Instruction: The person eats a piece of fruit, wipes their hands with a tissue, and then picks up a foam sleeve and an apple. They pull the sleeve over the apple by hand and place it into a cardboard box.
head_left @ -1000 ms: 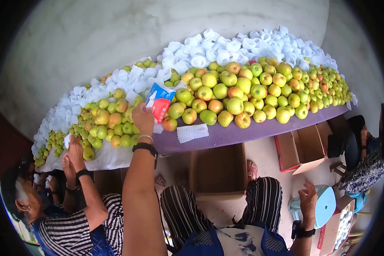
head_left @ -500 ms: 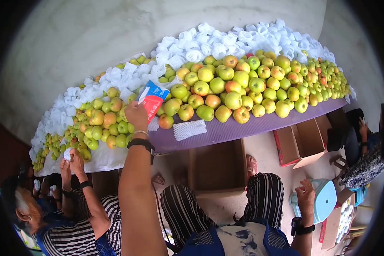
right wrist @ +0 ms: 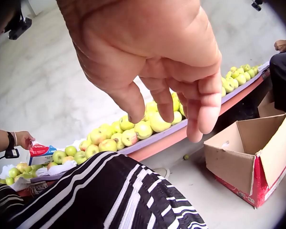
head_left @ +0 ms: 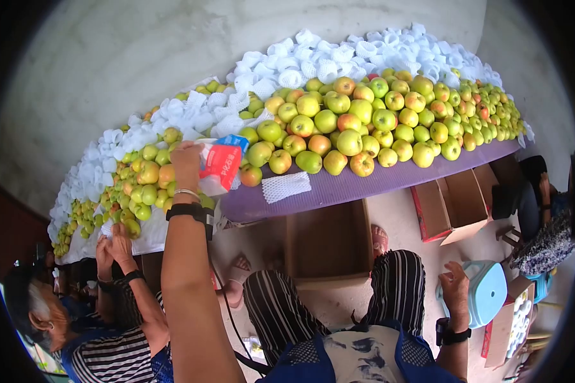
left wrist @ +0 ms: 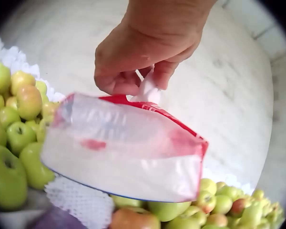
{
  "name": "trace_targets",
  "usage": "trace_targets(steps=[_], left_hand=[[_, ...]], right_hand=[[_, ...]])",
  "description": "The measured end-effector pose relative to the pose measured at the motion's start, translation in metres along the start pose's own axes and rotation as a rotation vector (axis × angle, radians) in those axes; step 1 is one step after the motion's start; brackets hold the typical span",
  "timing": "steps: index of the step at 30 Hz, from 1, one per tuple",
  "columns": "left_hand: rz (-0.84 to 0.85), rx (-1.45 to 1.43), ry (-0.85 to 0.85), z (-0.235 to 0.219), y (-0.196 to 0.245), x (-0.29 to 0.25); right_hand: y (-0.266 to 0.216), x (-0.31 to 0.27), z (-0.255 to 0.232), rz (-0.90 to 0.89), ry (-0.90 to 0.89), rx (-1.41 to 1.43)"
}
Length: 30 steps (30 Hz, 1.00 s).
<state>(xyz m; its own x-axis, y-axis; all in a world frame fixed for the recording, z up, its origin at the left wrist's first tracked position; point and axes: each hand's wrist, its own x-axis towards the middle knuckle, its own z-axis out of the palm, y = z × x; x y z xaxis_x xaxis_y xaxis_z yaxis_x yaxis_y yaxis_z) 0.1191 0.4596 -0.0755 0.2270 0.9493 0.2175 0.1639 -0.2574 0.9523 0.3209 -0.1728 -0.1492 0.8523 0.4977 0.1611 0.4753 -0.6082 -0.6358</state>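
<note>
Overhead, the left hand (head_left: 186,159) pinched a plastic packet (head_left: 220,167) by its top at nine o'clock of the apples (head_left: 338,131); a loose pinch risked dropping it. The right hand (head_left: 457,297) hung slack.

Purple-covered table (head_left: 364,188) under heaped apples (head_left: 358,124) and foam nets (head_left: 338,57)

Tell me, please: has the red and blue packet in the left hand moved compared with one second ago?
Yes. The packet in the left hand has moved left and down, away from the white foam net on the purple mat, toward the table edge.
</note>
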Motion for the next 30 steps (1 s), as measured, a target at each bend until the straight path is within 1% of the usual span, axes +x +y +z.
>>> trace_targets(steps=[2,5,8,11,12,14,16,18,20,23,26,27,28,29,30], left_hand=[[-0.080,-0.134,-0.022,-0.006,0.021,-0.017],[-0.082,-0.175,-0.032,-0.008,0.014,-0.017],[-0.165,-0.300,-0.018,-0.009,0.020,-0.023],[-0.083,-0.152,0.043,-0.012,0.012,-0.019],[-0.095,-0.265,0.024,-0.014,0.011,-0.018],[-0.122,-0.492,-0.021,-0.014,0.030,-0.028],[-0.168,-0.649,-0.052,-0.029,0.004,-0.009],[-0.189,-0.786,-0.062,-0.033,0.002,-0.008],[-0.190,-0.896,-0.055,-0.024,0.019,-0.025],[-0.378,-0.571,-0.022,-0.022,0.017,-0.023],[-0.184,-0.756,-0.164,-0.026,0.030,-0.025],[-0.193,-0.618,-0.137,-0.030,0.019,-0.018],[-0.196,-0.483,-0.108,-0.040,0.000,0.000],[-0.194,-0.350,-0.080,-0.042,0.001,0.004],[-0.164,-0.489,-0.099,-0.044,0.002,0.006]], right_hand=[[-0.002,0.002,0.002,-0.002,-0.020,0.015],[-0.020,0.009,0.004,-0.006,-0.042,0.075],[-0.037,0.013,0.004,-0.024,-0.064,0.086],[-0.047,0.014,0.007,-0.053,-0.084,0.107],[-0.051,0.014,0.007,-0.059,-0.085,0.113],[-0.051,0.010,0.006,-0.053,-0.086,0.121],[-0.049,0.010,0.008,-0.048,-0.101,0.130],[-0.048,0.009,0.008,-0.051,-0.111,0.136],[-0.048,0.006,0.009,-0.049,-0.108,0.142],[-0.048,0.005,0.010,-0.054,-0.104,0.145],[-0.045,0.003,0.012,-0.052,-0.105,0.145],[-0.047,0.003,0.011,-0.046,-0.107,0.139],[-0.049,0.004,0.010,-0.046,-0.107,0.134],[-0.049,0.004,0.011,-0.046,-0.110,0.140],[-0.047,0.004,0.012,-0.044,-0.110,0.146]])
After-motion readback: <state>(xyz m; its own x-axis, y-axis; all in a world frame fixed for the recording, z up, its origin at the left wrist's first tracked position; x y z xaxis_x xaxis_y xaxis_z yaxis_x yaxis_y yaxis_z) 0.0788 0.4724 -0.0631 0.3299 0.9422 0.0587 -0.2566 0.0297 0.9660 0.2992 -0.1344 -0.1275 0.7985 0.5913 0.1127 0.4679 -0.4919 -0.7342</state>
